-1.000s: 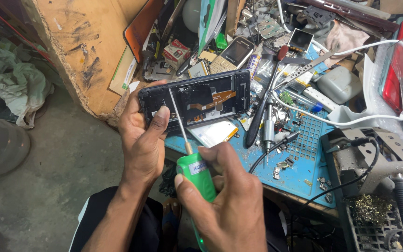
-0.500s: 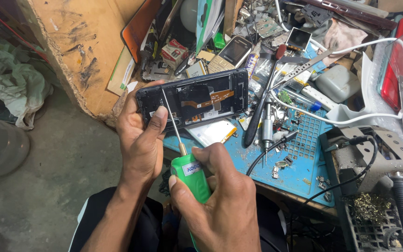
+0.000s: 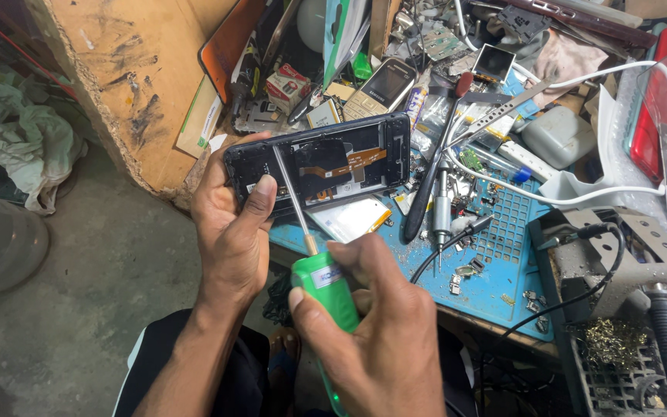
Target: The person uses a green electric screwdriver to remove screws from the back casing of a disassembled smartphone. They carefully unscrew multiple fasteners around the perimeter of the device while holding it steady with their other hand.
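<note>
The opened phone (image 3: pixel 326 166), its back cover off and its dark inner frame and orange flex cable showing, is held on its long edge just above the near edge of the cluttered counter (image 3: pixel 496 289). The left hand (image 3: pixel 233 232) is closed around the phone's left end, thumb pressed against the exposed inner face. The right hand (image 3: pixel 376 340) has its grip wrapped firmly around the green handle of a screwdriver (image 3: pixel 306 239), whose thin shaft rises to meet the phone's upper left corner.

To do this well, the shaft should stay in line with the screw rather than leaning, with light downward pressure so the tip does not slip onto the flex cable. The left thumb, close beside the shaft, looks well placed to steady the frame.

Just beyond the phone lie a silver battery pack (image 3: pixel 349 218) on the blue mat, a keypad phone (image 3: pixel 380 85), tweezers (image 3: pixel 503 108) and white cable (image 3: pixel 580 193).
</note>
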